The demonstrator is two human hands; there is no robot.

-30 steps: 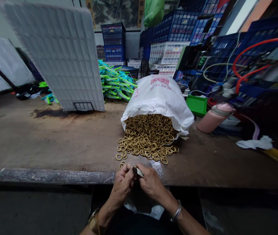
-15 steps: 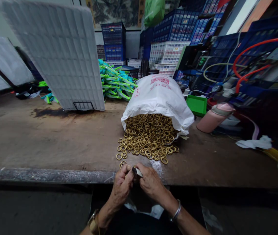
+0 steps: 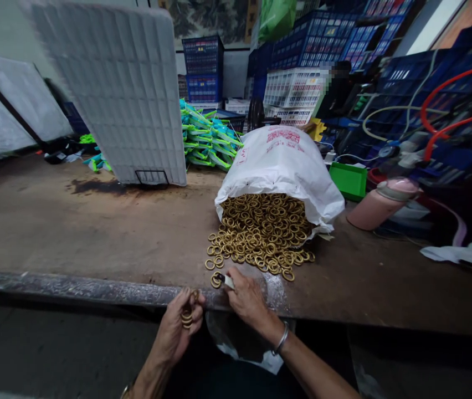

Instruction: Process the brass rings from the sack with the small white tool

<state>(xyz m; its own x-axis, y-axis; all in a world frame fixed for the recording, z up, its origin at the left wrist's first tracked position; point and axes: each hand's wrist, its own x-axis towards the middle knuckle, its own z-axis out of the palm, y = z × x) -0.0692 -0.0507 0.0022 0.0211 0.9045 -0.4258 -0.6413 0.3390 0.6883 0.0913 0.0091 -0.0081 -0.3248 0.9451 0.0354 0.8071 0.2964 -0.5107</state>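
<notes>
My left hand (image 3: 173,327) is closed around several brass-coloured rings (image 3: 186,320) just off the table's front edge, with another ring pinched at the fingertips. My right hand (image 3: 247,299) grips a small tool (image 3: 228,281) with a pale handle and a dark tip; its exact kind is unclear. The tip is at a loose pair of rings (image 3: 215,280) near the edge, and I cannot tell whether it touches them. Behind, a heap of rings (image 3: 256,252) spills from the mouth of a white woven sack (image 3: 286,160) lying on its side.
A tall white ribbed panel (image 3: 136,100) stands on the wooden table (image 3: 95,238), left of a pile of green and blue pieces (image 3: 209,138). Right of the sack are a green tray (image 3: 348,181) and a pink bottle (image 3: 381,205). Clear plastic (image 3: 256,352) hangs below the edge.
My hands have separated. The left moved down and left, now showing rings in its fingers; the right moved the tool forward to the loose rings. The view has shifted slightly left.
</notes>
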